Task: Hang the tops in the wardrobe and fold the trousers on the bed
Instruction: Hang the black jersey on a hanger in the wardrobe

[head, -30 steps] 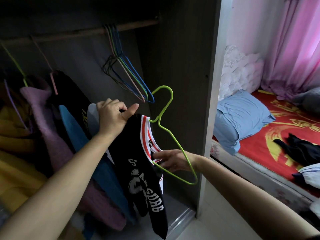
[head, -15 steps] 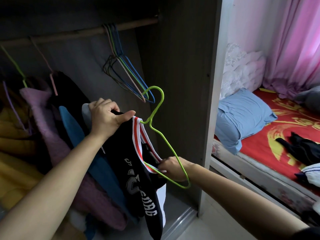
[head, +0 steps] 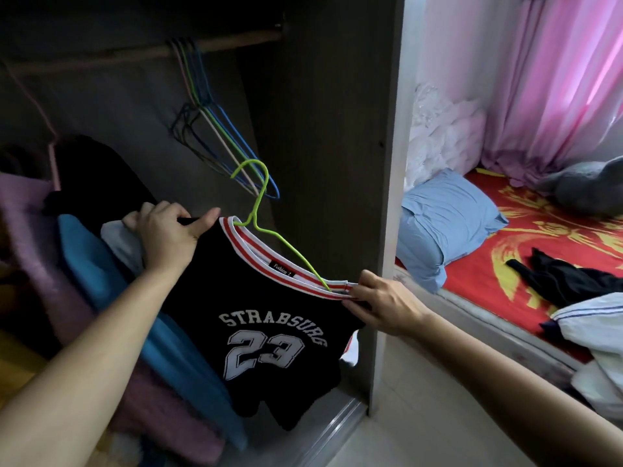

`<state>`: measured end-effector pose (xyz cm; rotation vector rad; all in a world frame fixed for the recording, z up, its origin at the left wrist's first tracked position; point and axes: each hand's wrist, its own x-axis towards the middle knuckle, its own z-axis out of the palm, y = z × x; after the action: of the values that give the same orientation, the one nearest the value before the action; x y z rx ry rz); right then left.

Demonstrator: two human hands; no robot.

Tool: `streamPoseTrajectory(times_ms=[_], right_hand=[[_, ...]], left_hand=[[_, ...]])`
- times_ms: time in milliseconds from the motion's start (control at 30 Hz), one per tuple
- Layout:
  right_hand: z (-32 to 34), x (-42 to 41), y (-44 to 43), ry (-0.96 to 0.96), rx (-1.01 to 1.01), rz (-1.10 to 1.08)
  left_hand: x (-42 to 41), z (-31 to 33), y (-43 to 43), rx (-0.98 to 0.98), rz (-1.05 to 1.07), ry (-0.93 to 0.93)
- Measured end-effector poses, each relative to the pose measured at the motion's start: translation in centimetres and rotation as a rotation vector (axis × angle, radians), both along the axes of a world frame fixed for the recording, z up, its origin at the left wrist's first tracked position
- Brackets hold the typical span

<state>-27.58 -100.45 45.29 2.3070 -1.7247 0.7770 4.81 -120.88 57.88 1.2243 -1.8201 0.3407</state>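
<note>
**Wardrobe**: open, dark inside. A rail runs across the top, and clothes already hang at the left.

**Bed**: to the right, outside the wardrobe, with a red cover. A dark garment lies crumpled on it, well apart from the hands. Whether it is trousers cannot be told.

**Black top**: printed "STRABSURG 23". It is held up in the wardrobe opening, below the rail and not yet hung. The cloth is soft, limp and light by the look of it, so it should sag wherever it is not supported. Best taken at the shoulders, not the body.

**Spare hangers**: a thin bunch on the rail, above the top.

**Green hanger**: thin wire, probably springy and smooth. Its hook stands free above the collar and one arm runs inside the neck opening. The top could slide off if tilted. The hook is the likely place to lift.

**Left hand**: fingers curled around the top's left shoulder, thumb stretched out along its edge.

**Right hand**: fingers pinching the cloth where the striped collar ends, at the tip of the hanger arm.
</note>
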Motion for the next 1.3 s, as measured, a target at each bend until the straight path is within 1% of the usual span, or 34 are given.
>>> streamPoseTrajectory(times_ms=[167,267,367,433,533,567,667,733,867,900,933,1000,1067,1133,1167,1233,1300], right_hand=[[4.9,0.5,-2.2,-0.136,0.018,-0.097],[7.9,0.7,-3.6,-0.101,-0.044,-0.092],[9.5,-0.4,-4.3,-0.027,-0.076,-0.099],[9.7,-1.8,-4.3,-0.011,-0.042,-0.122],[9.7,-4.1,-3.7,-0.052,0.05,-0.179],[9.8,-4.6,-3.5,-0.091,0.045,-0.183],[10.9,-4.7,-3.7,-0.214,-0.013,-0.156],[11.8,-4.0,-4.0,-0.197,-0.029,-0.133],[13.2,-2.8,-5.1,-0.001,0.009,-0.067],[13.5,-2.5,-5.4,0.015,0.02,-0.057],[13.8,-2.1,-5.7,-0.005,0.021,-0.05],[14.7,-1.4,-6.2,-0.11,-0.019,-0.035],[16.2,-0.8,-6.7,-0.186,-0.073,-0.022],[18.0,-0.3,-7.2,-0.204,-0.096,-0.03],[18.8,0.0,-7.5,-0.2,-0.102,-0.043],[20.5,0.7,-8.1,-0.188,-0.102,-0.058],[21.9,1.4,-8.6,-0.191,-0.061,-0.026]], left_hand=[[-3.4,-1.0,2.2,0.089,-0.158,-0.001],[-5.1,-1.5,3.5,0.163,-0.284,0.041],[-5.5,-2.0,3.9,0.291,-0.399,0.12],[-5.2,-2.6,3.7,0.337,-0.419,0.186],[-4.2,-3.5,3.4,0.334,-0.413,0.321],[-3.8,-3.7,3.2,0.338,-0.408,0.338],[-3.3,-3.7,2.9,0.357,-0.408,0.307],[-3.2,-3.1,2.5,0.367,-0.424,0.311],[-4.0,-0.8,2.0,0.343,-0.47,0.355],[-4.2,-0.3,2.1,0.326,-0.482,0.352],[-4.3,0.1,2.1,0.315,-0.493,0.349],[-4.2,1.1,2.4,0.335,-0.524,0.357],[-3.8,2.6,2.8,0.424,-0.595,0.39],[-3.2,4.4,3.1,0.551,-0.701,0.407],[-2.9,5.1,3.1,0.59,-0.739,0.382],[-2.1,6.1,3.1,0.604,-0.766,0.337],[-1.3,6.7,3.2,0.578,-0.762,0.405]])
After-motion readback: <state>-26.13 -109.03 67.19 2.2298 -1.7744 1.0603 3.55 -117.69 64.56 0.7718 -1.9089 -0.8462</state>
